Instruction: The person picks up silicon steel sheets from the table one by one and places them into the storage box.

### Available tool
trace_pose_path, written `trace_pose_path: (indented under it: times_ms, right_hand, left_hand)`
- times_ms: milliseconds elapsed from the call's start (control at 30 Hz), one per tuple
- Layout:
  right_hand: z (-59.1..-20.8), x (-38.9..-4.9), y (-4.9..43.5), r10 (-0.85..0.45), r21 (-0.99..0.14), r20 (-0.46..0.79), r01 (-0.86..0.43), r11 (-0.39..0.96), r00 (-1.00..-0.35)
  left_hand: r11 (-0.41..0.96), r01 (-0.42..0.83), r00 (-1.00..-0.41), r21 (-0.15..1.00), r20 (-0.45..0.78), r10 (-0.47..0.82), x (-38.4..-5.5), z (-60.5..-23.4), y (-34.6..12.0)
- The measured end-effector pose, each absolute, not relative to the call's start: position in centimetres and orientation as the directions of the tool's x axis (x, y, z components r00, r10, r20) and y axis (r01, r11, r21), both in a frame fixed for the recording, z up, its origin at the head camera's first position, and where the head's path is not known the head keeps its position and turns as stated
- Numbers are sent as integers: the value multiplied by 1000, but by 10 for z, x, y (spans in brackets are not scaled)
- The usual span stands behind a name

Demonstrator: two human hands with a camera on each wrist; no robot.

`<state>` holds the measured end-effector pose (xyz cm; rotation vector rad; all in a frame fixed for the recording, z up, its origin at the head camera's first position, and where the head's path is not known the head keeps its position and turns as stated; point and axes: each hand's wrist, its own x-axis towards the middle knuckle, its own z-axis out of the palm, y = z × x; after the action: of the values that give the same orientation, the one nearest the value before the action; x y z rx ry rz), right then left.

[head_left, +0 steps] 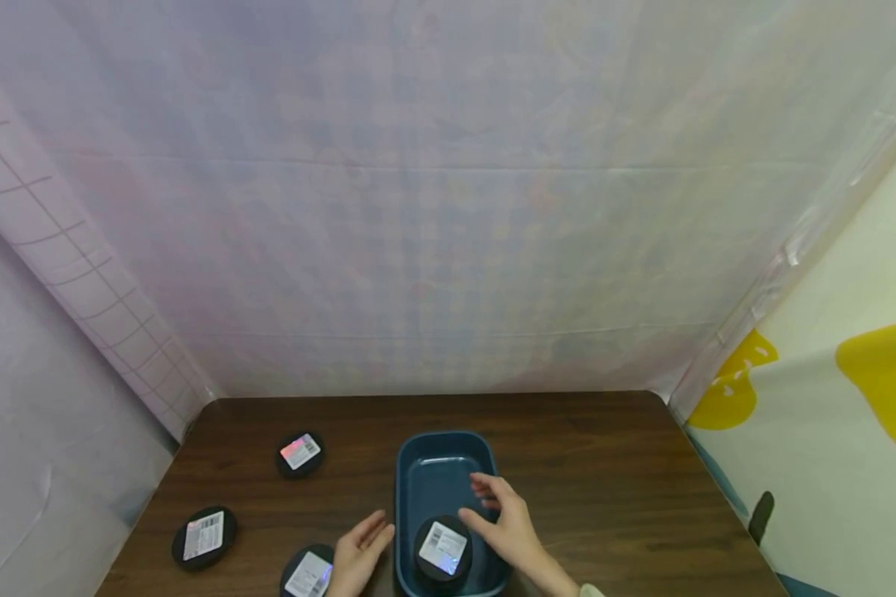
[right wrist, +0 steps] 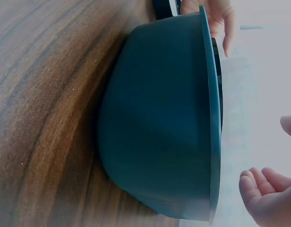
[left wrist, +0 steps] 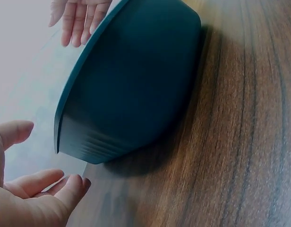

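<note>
We look first at the black disc (head_left: 443, 550) with its white label (head_left: 440, 544), which is within the outline of the blue container (head_left: 431, 481). In the right wrist view, a black edge shows slightly above the container's rim, so we cannot tell on what this disc is resting, or whether it lies flat.

The right hand (head_left: 511, 526) is over the container's right side; its thumb and fingers stand moderately wide apart and hold nothing. The left hand (head_left: 357, 554) is just outside the left side, its fingers loose, with a gap to the thumb, also holding nothing.

We think the disc could tip or slide if the right thumb brushes it, because they are very near. The left hand could also knock the second disc (head_left: 308, 572), which lies just beside it, or push the container's wall.

We count four discs: one in the container and three on the table (head_left: 605, 481). Of these, the third disc (head_left: 300, 454) is toward the table's far left corner, and the fourth disc (head_left: 204, 537) near its left edge. We count one container and two hands.
</note>
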<state>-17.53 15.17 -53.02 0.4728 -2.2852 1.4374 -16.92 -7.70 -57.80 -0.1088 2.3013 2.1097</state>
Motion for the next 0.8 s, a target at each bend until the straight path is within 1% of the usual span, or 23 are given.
trace_pose_path:
  times_ms: [167,267,400,500,633,700,800]
  right_hand:
    - [-516,-175,153,8,-815,477,-438,379,-879]
    - [-517,-178,155,49,-831,472,-426,358,-880]
    - [-521,-182,157,111,-858,447,-390,335,-888]
    - [-522,-183,158,161,-873,424,-355,334,-891]
    - [-522,-185,160,230,-893,386,-301,334,-893]
    - [-525,-188,163,257,-915,350,-270,299,-901]
    - [-537,-196,169,294,-955,266,-209,210,-918]
  left_hand:
    - [67,-47,-998,997,-44,-41,-168,-575,-79]
    - [47,-19,-999,999,-17,-46,-167,-573,-80]
    - [9,-13,-998,1000,-12,-54,-166,-571,-84]
    - [5,-19,-998,1000,-19,-63,-163,-570,-90]
    - [13,16,-996,1000,17,-84,-161,-567,-99]
    - [13,39,-995,999,40,-92,-161,-566,-104]
    - [7,37,-992,999,38,-123,-162,-565,-112]
